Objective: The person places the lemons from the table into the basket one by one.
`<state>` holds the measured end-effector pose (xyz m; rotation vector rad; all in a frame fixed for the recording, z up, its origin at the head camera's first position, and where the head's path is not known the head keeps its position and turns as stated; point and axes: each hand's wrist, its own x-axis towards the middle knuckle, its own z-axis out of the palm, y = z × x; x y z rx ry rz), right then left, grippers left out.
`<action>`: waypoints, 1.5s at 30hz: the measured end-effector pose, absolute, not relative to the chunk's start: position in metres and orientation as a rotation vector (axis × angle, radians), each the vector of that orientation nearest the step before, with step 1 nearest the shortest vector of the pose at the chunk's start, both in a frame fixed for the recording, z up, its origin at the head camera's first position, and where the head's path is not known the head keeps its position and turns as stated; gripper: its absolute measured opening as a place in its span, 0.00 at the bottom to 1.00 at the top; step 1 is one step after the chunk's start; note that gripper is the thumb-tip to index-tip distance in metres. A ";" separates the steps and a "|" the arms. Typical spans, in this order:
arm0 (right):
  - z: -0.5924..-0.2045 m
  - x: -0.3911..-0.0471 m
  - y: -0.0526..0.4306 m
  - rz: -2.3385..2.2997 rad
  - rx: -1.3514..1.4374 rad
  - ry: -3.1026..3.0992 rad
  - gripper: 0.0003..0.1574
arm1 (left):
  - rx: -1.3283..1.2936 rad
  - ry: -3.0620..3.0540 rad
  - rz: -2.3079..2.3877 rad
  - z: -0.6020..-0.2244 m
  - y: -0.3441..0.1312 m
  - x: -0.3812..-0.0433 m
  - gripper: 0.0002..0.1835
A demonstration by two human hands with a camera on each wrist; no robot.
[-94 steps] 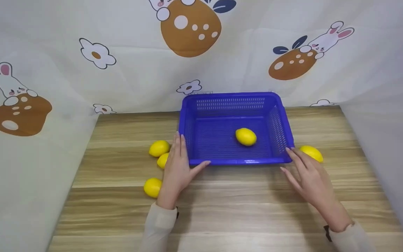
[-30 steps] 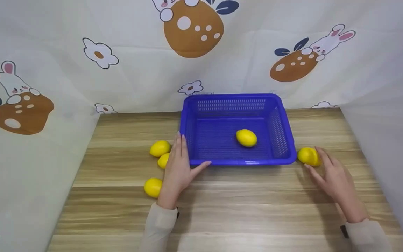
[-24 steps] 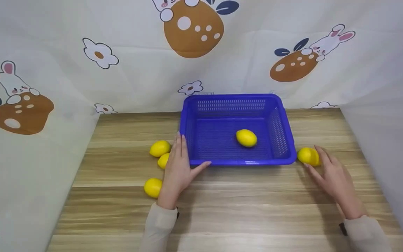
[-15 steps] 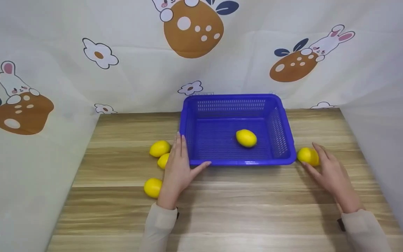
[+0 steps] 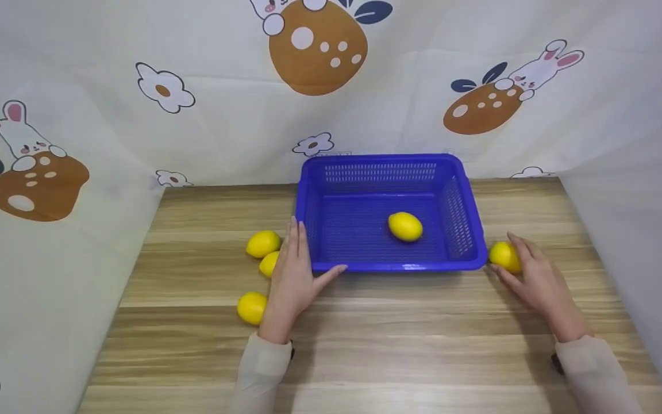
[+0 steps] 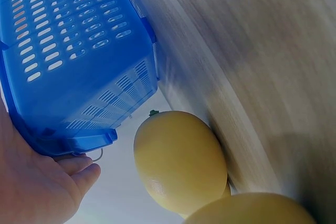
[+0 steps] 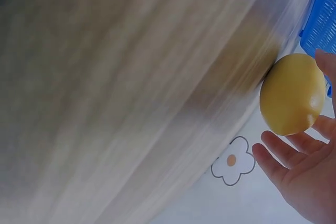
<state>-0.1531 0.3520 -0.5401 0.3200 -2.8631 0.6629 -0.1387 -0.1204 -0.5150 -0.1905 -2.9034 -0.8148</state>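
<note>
A blue plastic basket [image 5: 388, 265] stands on the table with one yellow lemon [image 5: 405, 226] inside. My left hand [image 5: 292, 279] lies against the basket's near left corner, fingers straight along the left side and thumb stretched along the front; the left wrist view shows fingertips under the rim. Beside the basket's right side, another lemon [image 7: 292, 94] rests on the table. My right hand [image 5: 541, 282] reaches round it, thumb at its near side and index finger at its far side. In the right wrist view the other fingers are spread and extended, and the thumb tip overlaps the lemon.
Left of the basket lie three lemons: one farther back [image 5: 262, 244], one partly hidden by the left hand [image 5: 268, 264] and one nearer the front [image 5: 251, 308]. Cloth walls [image 5: 222, 132] with rabbit prints enclose the wooden table [image 5: 400, 339] at the back and sides.
My right hand has left the basket's right front corner, gone out to the right-hand lemon and edged leftward round it. The left hand and basket stay put.
</note>
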 end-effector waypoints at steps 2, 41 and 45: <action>-0.540 -0.155 0.352 0.654 0.330 -2.869 0.47 | -0.189 -2.900 -0.811 -0.515 -0.121 -0.139 0.66; -0.534 -0.164 0.354 0.649 0.343 -3.048 0.40 | -0.185 -2.920 -0.820 -0.513 -0.120 -0.138 0.66; -0.533 -0.163 0.354 0.640 0.347 -3.038 0.41 | -0.183 -2.914 -0.817 -0.513 -0.121 -0.138 0.66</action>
